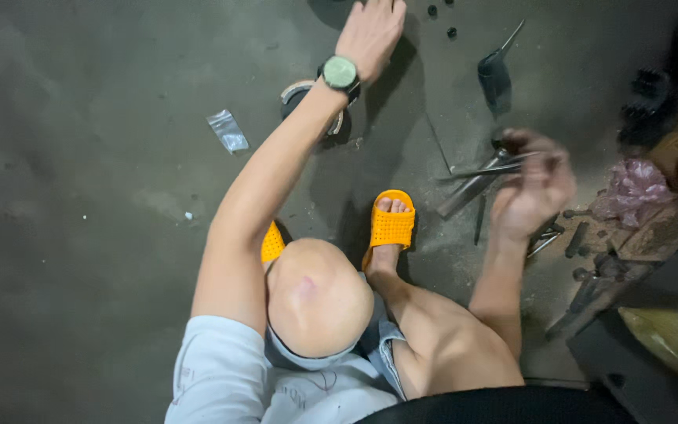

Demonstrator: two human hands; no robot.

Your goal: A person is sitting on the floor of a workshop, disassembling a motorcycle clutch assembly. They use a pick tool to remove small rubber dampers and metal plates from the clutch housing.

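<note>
Floor on my feed is dark, stained concrete, with a small clear plastic bag lying on its own at the left. Next over, the left hand reaches far forward, fingertips cut off by the top edge, so I can't tell how open the fingers are or whether they touch anything. Green-faced watch on that wrist, and a round part half hidden under the forearm. Orange sandals sit mid-frame. Right hand is blurry, fingers curled shut around thin metal tools, pliers maybe. Dark clutter at far right, hard to make out.
</note>
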